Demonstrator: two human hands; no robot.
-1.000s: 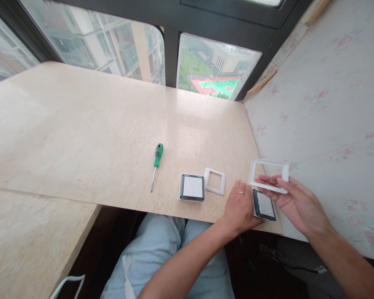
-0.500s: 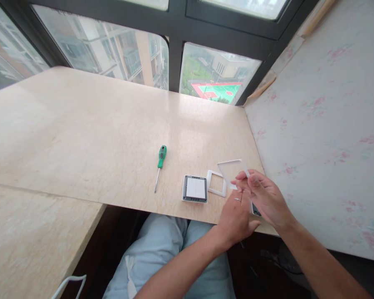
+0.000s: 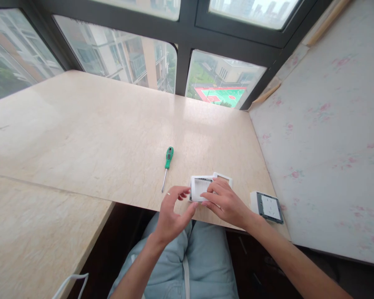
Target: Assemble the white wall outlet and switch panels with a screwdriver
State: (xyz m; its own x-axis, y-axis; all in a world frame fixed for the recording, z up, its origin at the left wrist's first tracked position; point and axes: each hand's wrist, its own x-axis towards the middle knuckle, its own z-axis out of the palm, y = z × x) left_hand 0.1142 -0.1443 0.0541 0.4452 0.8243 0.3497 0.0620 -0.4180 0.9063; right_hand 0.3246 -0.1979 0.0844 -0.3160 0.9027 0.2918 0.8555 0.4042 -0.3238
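Observation:
My right hand (image 3: 226, 200) pinches a white square frame (image 3: 197, 193), which lies over the switch unit (image 3: 190, 197) near the front edge. Only a thin part of the unit shows beneath it. Just left of the frame is my left hand (image 3: 174, 214), thumb and fingers apart, holding nothing. Behind my right hand's fingers a second white frame (image 3: 223, 176) rests on the surface. A socket unit (image 3: 269, 207) with a dark surround and white face sits at the right, by the wall.
A green-handled screwdriver (image 3: 169, 158) lies left of the frames on the pale stone sill (image 3: 112, 137). The papered wall (image 3: 324, 145) bounds the right side, windows the back. A white cable (image 3: 71, 277) shows at the bottom left.
Both hands have moved left from the socket unit, which is now uncovered. The white frame has come down from the air onto the switch unit. My left hand has opened beside it.

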